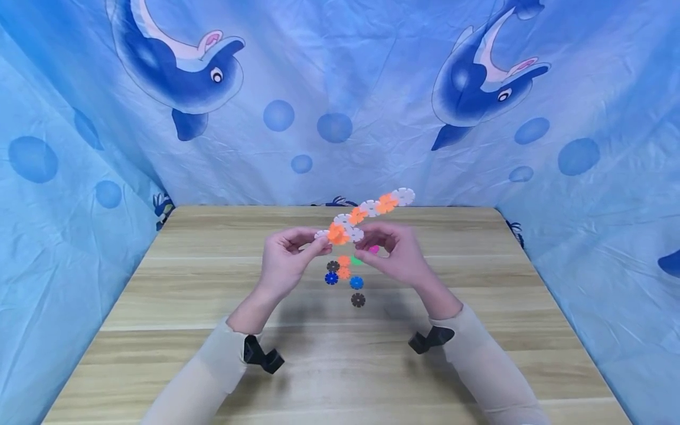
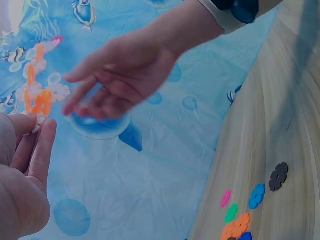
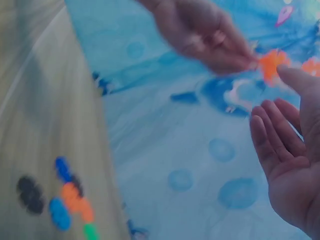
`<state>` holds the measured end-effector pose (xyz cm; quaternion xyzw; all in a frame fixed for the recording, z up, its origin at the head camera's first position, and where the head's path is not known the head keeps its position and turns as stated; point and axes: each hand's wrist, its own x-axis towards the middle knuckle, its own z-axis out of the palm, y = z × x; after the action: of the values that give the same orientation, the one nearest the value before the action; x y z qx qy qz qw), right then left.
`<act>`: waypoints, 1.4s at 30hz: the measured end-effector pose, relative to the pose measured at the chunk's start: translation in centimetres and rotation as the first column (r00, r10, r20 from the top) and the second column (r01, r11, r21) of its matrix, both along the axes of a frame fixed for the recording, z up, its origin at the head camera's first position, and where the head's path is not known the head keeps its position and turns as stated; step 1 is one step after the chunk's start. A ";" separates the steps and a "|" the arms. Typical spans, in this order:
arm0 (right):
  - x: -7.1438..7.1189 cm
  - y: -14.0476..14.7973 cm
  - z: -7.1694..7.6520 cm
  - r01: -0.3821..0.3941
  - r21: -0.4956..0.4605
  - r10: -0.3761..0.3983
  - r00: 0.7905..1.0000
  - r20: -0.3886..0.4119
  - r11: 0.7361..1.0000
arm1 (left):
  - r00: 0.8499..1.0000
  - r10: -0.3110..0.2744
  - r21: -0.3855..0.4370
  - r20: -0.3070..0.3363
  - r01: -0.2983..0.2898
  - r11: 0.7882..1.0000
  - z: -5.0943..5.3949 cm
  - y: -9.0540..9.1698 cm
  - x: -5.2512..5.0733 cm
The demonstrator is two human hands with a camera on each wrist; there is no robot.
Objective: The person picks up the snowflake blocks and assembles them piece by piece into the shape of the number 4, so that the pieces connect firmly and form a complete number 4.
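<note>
Above the table, my left hand point(image 1: 284, 262) pinches a white disc at the near left end of a chain of white and orange snowflake discs point(image 1: 370, 208). The notched discs are slotted together, and the chain slants up toward the far right. A cluster with an orange disc point(image 2: 42, 103) sits just beyond the left fingertips. Beside the cluster is my right hand point(image 1: 395, 254), its fingers loosely bent. The left wrist view shows a gap between this right hand point(image 2: 122, 75) and the discs; in the right wrist view its fingers look extended, with nothing held.
Below the hands, several loose snowflake discs lie on the wooden table point(image 1: 186, 307): a light blue disc point(image 1: 356, 283), a dark blue disc point(image 1: 332, 278), a black disc point(image 1: 358, 300), orange ones and a partly hidden pink disc point(image 1: 374, 249). A blue dolphin-print curtain point(image 1: 340, 71) surrounds the table.
</note>
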<state>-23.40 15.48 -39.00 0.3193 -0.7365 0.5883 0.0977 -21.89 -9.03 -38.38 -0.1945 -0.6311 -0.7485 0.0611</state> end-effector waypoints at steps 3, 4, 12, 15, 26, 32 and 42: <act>-0.9 0.0 -1.6 -0.003 0.108 -0.002 0.999 0.048 0.994 | 1.000 0.016 0.010 0.005 -0.016 1.000 0.0 -0.3 0.0; -1.2 0.0 -2.1 0.007 0.159 -0.015 0.998 0.054 0.987 | 1.000 0.017 0.013 0.006 -0.017 1.000 0.0 -0.4 0.0; -2.8 -1.0 -6.1 0.076 0.430 -0.108 0.993 0.052 0.900 | 1.000 -0.020 -0.001 0.010 0.020 1.000 -0.3 -0.4 0.0; -3.2 -1.5 -7.1 0.096 0.494 -0.138 0.989 0.049 0.864 | 1.000 -0.023 -0.009 -0.003 0.023 1.000 -0.3 -0.3 0.0; -3.9 -3.0 -9.1 0.114 0.649 -0.152 0.988 0.003 0.752 | 0.999 -0.046 0.015 -0.023 0.047 0.999 -0.3 -0.2 0.0; -3.9 -3.5 -10.2 0.104 0.697 -0.155 0.988 0.011 0.710 | 0.999 -0.046 0.005 -0.022 0.046 0.999 -0.3 -0.1 0.0; -3.6 -3.9 -10.3 0.086 0.677 -0.134 0.991 0.020 0.731 | 0.999 -0.031 0.000 -0.012 0.031 1.000 -0.2 -0.3 0.0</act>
<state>-27.05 11.57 -49.35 0.2690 -0.9199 0.2850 -0.0147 -21.91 -9.36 -38.58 -0.2085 -0.6275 -0.7482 0.0533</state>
